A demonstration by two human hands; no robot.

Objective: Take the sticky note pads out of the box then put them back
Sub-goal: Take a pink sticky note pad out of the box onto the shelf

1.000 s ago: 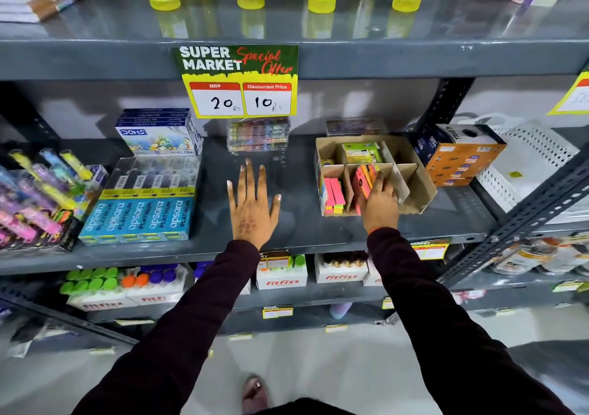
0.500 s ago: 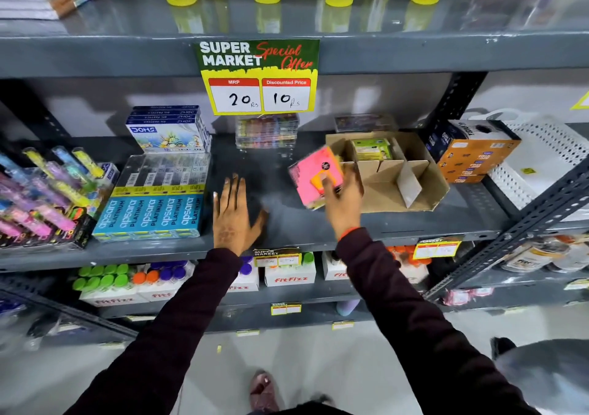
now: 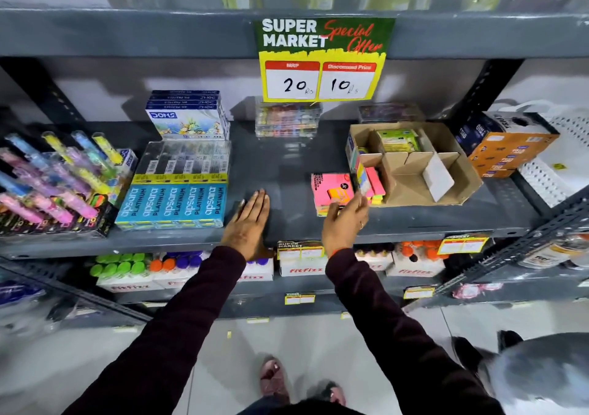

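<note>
A pink sticky note pad (image 3: 330, 188) with an orange label lies flat on the grey shelf (image 3: 287, 166), just left of the open cardboard box (image 3: 446, 196). My right hand (image 3: 345, 223) is at the pad's near right corner, thumb on its front edge and fingers along its right side. More pink and yellow pads (image 3: 374, 180) stand upright in the box's front left compartment. A green pack (image 3: 396, 140) sits in a rear compartment. My left hand (image 3: 251, 220) rests flat on the shelf, fingers together, holding nothing.
Blue Apsara pencil boxes (image 3: 172, 204) lie just left of my left hand, with highlighter packs (image 3: 54, 185) further left. An orange box (image 3: 510, 150) stands right of the cardboard box. A price sign (image 3: 322, 61) hangs above. Someone in grey (image 3: 541, 370) stands at the lower right.
My right hand lifted the pink pad out of the box, carried it left and lowered it onto the shelf. My left hand slid slightly nearer the shelf's front edge.
</note>
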